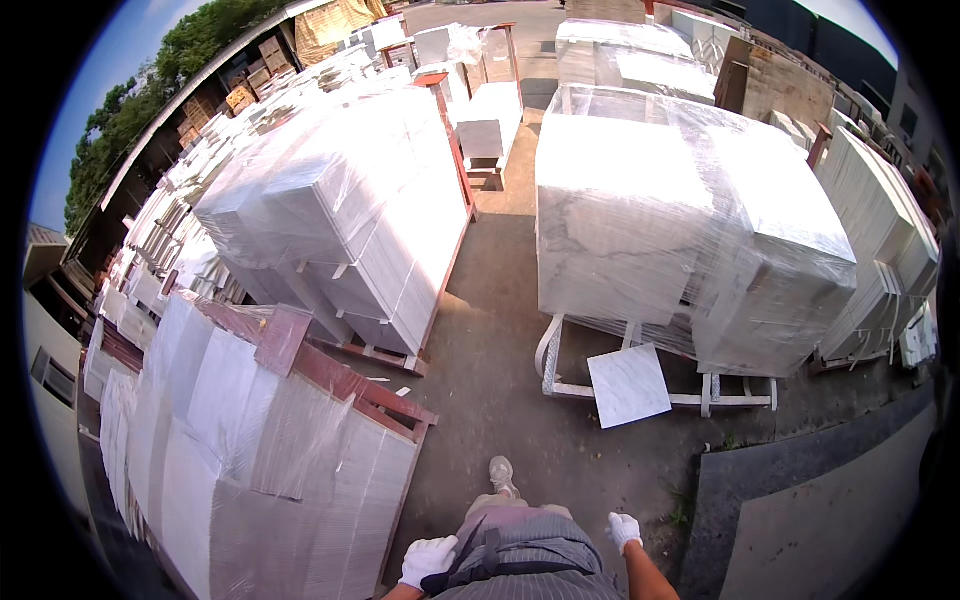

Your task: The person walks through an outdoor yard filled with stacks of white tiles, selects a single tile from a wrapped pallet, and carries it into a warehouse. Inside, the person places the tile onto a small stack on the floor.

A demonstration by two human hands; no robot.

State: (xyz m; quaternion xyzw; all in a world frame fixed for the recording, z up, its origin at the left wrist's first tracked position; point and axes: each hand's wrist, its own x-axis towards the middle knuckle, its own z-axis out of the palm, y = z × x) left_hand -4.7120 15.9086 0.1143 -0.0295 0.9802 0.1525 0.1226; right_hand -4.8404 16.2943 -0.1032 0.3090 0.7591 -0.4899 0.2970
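Observation:
My left hand [430,560], in a white work glove, is at my left hip with its fingers curled in, next to a dark strap [490,567] across my striped top. My right hand [625,530], gloved in white too, hangs out to my right, loosely closed, and no object shows in it. A square white marble tile [630,385] leans, tilted, against the low white metal rack [570,388] ahead. That rack carries a large stone stack [640,225] wrapped in clear film. One of my shoes [502,474] points forward on the pavement.
At my left stands a film-wrapped slab stack [290,480] with a red metal frame [375,400]. Beyond it rises another wrapped stack [340,230]. A paved aisle [490,270] runs between the stacks. Dark flat sheets [800,500] lie at the right; more slabs [870,250] stand behind.

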